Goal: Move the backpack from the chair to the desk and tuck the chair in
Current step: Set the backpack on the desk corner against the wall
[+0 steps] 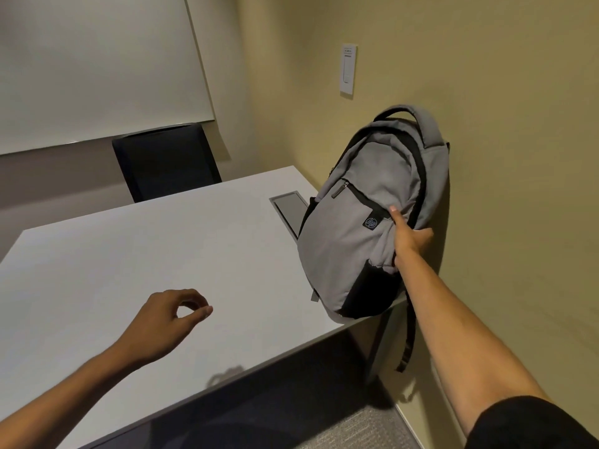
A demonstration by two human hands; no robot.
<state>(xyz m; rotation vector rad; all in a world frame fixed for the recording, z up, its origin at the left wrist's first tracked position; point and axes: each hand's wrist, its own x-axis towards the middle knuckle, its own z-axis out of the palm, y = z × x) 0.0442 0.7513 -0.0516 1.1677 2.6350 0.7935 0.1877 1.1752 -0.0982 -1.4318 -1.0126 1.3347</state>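
The left hand is seen hovering above the surface, holding nothing, fingers curled loosely with thumb and forefinger nearly meeting. Well to its right and further forward, the backpack is stood on the surface's near right corner, beside the wall. Its long axis runs upward and leans away toward the wall; the top handle is farthest from both hands, the base nearest. One strap is seen dangling off the edge below the right forearm. The right hand is clamped on the backpack's right side, thumb pressed on the front fabric, fingers wrapped behind and partly hidden. The right hand is clearly the nearer one; the left is well apart from the bag. The bag is judged placed but close to the edge. The chair to be tucked is not in view; only a dark chair is seen across the surface, ahead of the left hand.
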